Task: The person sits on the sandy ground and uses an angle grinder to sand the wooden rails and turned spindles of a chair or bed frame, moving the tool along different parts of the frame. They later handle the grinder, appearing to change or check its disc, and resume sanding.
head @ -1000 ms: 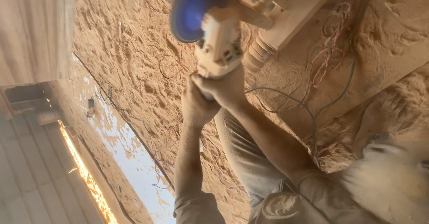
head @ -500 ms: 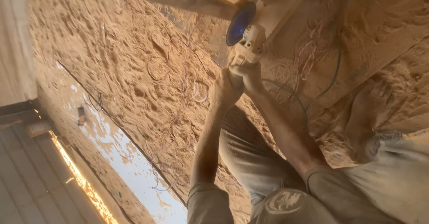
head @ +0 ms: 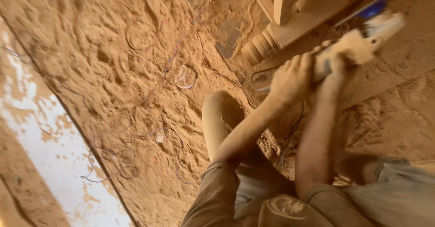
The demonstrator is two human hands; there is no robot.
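The left hand (head: 292,79) is wrapped in a fist around the rear of the grinder (head: 358,43), fingers curled over the dusty body, knuckles up. Its forearm runs down and left to a rolled brown sleeve (head: 217,188). Just to the right, the right hand (head: 335,68) is closed on the same tool from below, further forward; motion blur hides its fingers, but the grip looks tight. That forearm drops almost straight down to a second sleeve at the bottom edge.

Going left to right: at the far left a pale, bare strip of floor (head: 50,163) shows through the dust. Beside it lies a broad bed of sawdust (head: 113,59), rumpled and dented, with thin wires (head: 179,75) looped and trailing across it. A knee (head: 222,113) in dusty cloth rises in the middle, just left of the left forearm. A dark cord (head: 260,75) curls on the sawdust near the left hand.

The grinder sits in the upper right, tilted, its nose higher and to the right, cream-coloured under the dust, with a blue part (head: 374,9) at the front end. It lies against a carved wooden piece (head: 312,14) with a turned leg (head: 260,45), which slants across the top right. Whether the disc touches the wood cannot be told. At the lower right, grey cloth (head: 398,195) covers the other leg.
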